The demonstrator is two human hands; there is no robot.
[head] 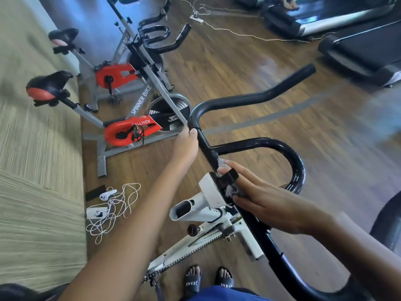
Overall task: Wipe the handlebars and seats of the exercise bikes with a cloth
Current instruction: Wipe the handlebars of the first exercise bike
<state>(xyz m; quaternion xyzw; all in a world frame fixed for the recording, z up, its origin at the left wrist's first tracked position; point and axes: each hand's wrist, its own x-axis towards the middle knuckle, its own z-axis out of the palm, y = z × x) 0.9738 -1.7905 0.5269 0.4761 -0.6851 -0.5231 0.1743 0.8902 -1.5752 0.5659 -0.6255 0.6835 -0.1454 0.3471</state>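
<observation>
Left hand (186, 141) curls round the black handlebar (249, 98) at its left bend. Right hand (267, 203), fingers straight, presses the grey cloth (221, 163) on its centre bar beside the white stem (211, 192). Red spinner bikes (130, 129) and tangled cables (112, 211) lie left.

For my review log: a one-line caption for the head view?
Left hand holds the black handlebar of a white exercise bike while the right hand presses a grey cloth onto its centre bar.
</observation>
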